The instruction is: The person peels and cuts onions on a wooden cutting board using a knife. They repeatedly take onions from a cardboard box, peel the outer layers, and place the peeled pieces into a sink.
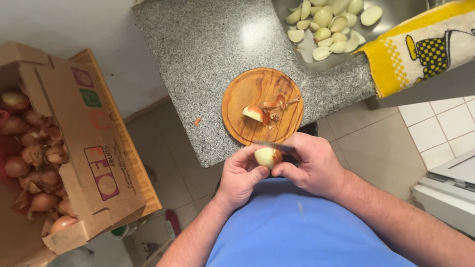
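Observation:
My left hand (241, 174) and my right hand (311, 165) meet over my lap, just below the counter's edge. Between them sits a half onion (267, 156), pale and partly peeled, gripped by the left fingers. My right hand grips a small dark-bladed knife (274, 145) whose blade lies across the top of the onion. Just beyond, on a round wooden cutting board (247, 91), lie another onion half (254, 113) and curls of brown onion skin (278, 103).
The board rests on a grey speckled stone counter (208, 44). A metal sink (396, 15) at the top holds several peeled onion pieces (327, 24). A yellow towel (420, 49) hangs at right. A cardboard box (94, 148) of unpeeled onions (37, 153) stands at left.

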